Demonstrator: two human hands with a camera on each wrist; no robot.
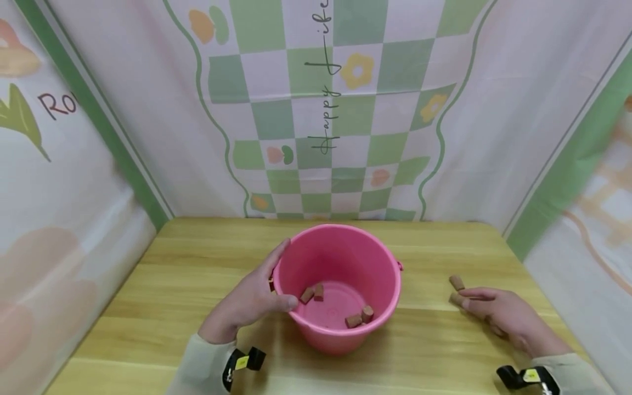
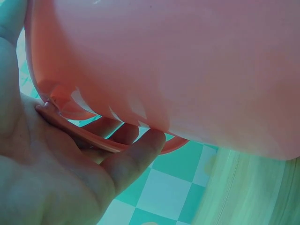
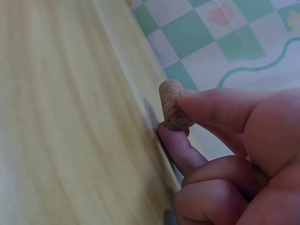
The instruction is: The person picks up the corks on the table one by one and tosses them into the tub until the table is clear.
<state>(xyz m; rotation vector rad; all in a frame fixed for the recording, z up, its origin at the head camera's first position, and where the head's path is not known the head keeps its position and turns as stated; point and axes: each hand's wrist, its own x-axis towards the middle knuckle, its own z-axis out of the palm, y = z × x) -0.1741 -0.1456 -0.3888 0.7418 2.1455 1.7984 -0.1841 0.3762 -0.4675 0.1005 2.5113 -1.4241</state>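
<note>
A pink plastic bucket [image 1: 332, 343] stands upright on the wooden table, its inside facing me. My left hand [image 1: 254, 296] grips its left rim, the thumb lying at the near edge. In the left wrist view, the fingers reach along the outer wall by the bucket's handle [image 2: 84, 133]. Several brown corks [image 1: 318, 292] lie on the bucket's floor. Off to the right, my right hand [image 1: 508, 315] pinches a cork [image 3: 171, 104] between thumb and fingers, close to the tabletop. Just beyond those fingertips lies another cork [image 1: 456, 282] on the table.
The wooden table [image 1: 197, 258] runs back to a hanging cloth [image 1: 316, 109] with green and white checks. Cloth panels [image 1: 89, 219] also close in the left and right sides. A black strap [image 1: 535, 378] with a camera circles each wrist.
</note>
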